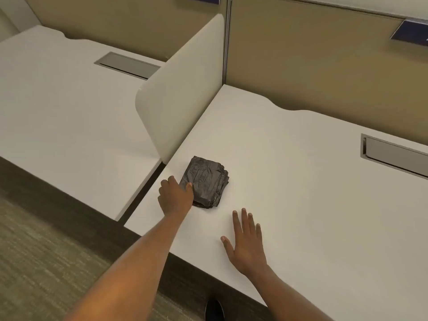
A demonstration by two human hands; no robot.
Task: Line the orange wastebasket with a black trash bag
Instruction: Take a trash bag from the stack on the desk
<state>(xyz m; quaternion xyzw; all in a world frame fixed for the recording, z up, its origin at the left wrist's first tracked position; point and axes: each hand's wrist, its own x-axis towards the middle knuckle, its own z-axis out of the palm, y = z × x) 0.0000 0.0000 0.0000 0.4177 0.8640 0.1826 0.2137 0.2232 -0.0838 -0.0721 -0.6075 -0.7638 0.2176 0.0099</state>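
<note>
A folded stack of black trash bags [206, 180] lies on the white desk [289, 181], close to its left edge. My left hand [174, 198] rests at the stack's near left corner, thumb lying on top of the plastic and the fingers at its left side. My right hand [246, 242] hovers flat over the desk to the right and nearer, fingers spread, holding nothing. The orange wastebasket is out of sight.
A white divider panel [183, 89] stands between this desk and the neighbouring desk [58, 100] on the left. A grey cable hatch [393, 156] sits at the desk's right. Beige partition walls close the back. Carpet [41, 262] lies below; a dark shoe [214, 309] shows under the desk edge.
</note>
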